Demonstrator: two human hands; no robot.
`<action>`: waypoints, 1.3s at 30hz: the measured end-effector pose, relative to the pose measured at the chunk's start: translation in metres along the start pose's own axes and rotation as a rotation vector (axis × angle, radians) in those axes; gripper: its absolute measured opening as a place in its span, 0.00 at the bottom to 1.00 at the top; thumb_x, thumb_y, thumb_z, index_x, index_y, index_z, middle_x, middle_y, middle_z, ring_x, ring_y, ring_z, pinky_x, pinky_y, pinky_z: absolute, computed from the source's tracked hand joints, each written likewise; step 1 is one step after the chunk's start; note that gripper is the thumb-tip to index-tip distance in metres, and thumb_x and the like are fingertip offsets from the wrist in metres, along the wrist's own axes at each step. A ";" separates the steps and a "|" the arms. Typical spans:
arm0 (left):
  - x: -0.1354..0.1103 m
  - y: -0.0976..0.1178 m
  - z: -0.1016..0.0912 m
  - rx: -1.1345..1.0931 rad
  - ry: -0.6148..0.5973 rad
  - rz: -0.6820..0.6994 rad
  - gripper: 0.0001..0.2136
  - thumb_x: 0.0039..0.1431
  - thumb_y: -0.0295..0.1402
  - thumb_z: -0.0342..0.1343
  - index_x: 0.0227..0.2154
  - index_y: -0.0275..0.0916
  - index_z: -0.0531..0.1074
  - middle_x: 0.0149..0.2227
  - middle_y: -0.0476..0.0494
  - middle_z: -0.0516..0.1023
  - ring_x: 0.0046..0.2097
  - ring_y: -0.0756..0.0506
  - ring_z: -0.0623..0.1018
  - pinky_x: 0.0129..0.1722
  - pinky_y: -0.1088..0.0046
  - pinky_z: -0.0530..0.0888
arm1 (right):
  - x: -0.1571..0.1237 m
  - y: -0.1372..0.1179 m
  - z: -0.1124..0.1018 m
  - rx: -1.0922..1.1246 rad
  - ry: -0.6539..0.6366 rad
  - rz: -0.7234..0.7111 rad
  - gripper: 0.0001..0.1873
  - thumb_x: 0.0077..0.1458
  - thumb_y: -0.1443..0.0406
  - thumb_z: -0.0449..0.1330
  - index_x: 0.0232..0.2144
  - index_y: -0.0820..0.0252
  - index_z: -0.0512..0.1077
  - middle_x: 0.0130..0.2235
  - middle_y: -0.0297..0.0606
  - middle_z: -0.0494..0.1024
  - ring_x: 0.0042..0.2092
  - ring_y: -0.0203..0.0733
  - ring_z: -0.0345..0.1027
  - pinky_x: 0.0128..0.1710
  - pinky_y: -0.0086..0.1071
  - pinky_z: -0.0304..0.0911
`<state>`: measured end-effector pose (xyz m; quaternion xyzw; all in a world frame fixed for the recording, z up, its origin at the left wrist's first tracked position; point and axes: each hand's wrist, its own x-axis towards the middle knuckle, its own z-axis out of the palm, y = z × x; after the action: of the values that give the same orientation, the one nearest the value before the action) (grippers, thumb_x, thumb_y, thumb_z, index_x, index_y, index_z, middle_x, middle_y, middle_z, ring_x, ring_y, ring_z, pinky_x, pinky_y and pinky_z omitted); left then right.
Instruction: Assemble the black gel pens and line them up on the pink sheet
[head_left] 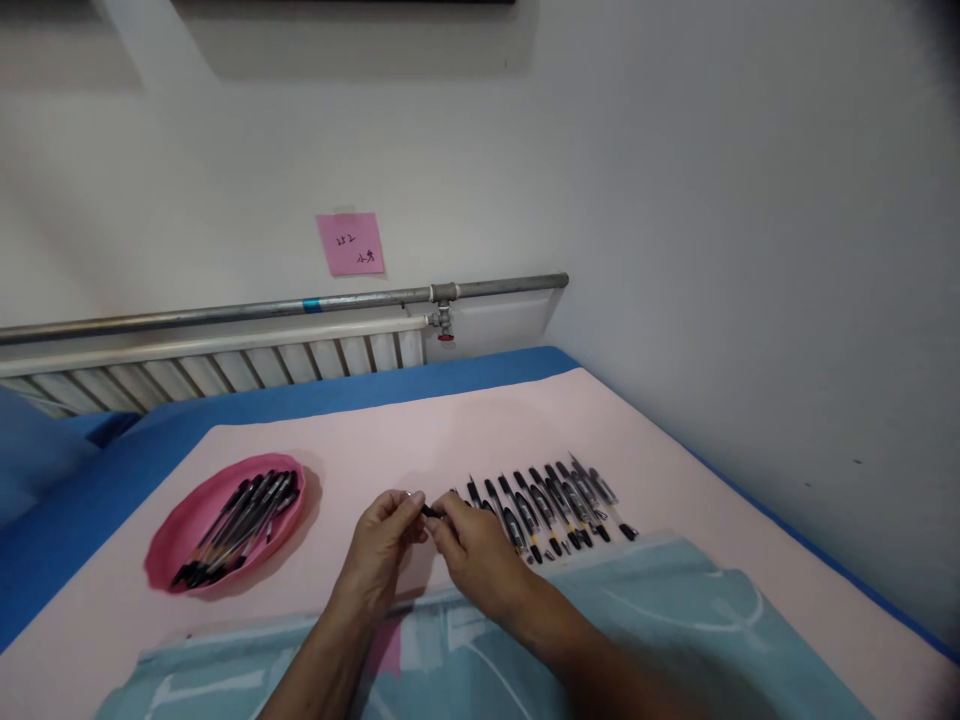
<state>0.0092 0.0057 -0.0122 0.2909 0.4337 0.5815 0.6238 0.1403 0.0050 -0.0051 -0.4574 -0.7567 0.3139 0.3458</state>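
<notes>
My left hand [384,540] and my right hand [471,552] meet over the pink table cover [420,440], fingers pinched together on one small black pen [432,511] held between them. Just right of my hands lies a row of several black pens [551,500], laid side by side. A pink oval tray [172,545] at the left holds several more black pens [244,520] in a loose pile.
A light blue patterned cloth [660,620] covers the near edge under my forearms. Blue padding [67,520] borders the pink cover. A white wall stands close on the right; a radiator [210,365], a metal pipe and a pink sticky note [349,243] are behind.
</notes>
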 end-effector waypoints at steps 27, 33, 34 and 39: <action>0.000 0.008 -0.004 0.023 -0.120 0.078 0.06 0.45 0.32 0.61 0.24 0.34 0.73 0.23 0.49 0.73 0.26 0.53 0.70 0.29 0.78 0.65 | 0.003 -0.012 -0.006 0.891 -0.305 0.560 0.05 0.52 0.62 0.49 0.28 0.57 0.59 0.21 0.25 0.60 0.15 0.24 0.40 0.14 0.21 0.36; 0.000 0.011 -0.006 -0.007 -0.113 0.078 0.07 0.45 0.33 0.61 0.25 0.33 0.74 0.26 0.47 0.75 0.27 0.53 0.70 0.31 0.78 0.66 | 0.002 -0.010 -0.005 0.799 -0.305 0.465 0.10 0.50 0.58 0.52 0.33 0.58 0.62 0.22 0.27 0.63 0.16 0.26 0.49 0.14 0.21 0.42; 0.001 0.010 -0.007 -0.001 -0.067 0.078 0.07 0.44 0.33 0.61 0.24 0.34 0.74 0.25 0.48 0.75 0.28 0.53 0.70 0.31 0.78 0.66 | 0.002 -0.008 -0.002 0.660 -0.218 0.383 0.10 0.48 0.60 0.55 0.33 0.58 0.63 0.23 0.27 0.64 0.18 0.27 0.53 0.16 0.22 0.46; 0.005 0.004 -0.009 0.017 0.024 0.106 0.08 0.42 0.34 0.63 0.25 0.34 0.75 0.26 0.48 0.75 0.30 0.53 0.70 0.33 0.78 0.65 | 0.001 -0.001 0.006 0.247 0.029 0.128 0.04 0.47 0.66 0.55 0.24 0.60 0.64 0.23 0.29 0.65 0.26 0.30 0.58 0.25 0.25 0.52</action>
<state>-0.0006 0.0095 -0.0137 0.3117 0.4299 0.6135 0.5845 0.1342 0.0045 -0.0075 -0.4632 -0.6764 0.4197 0.3895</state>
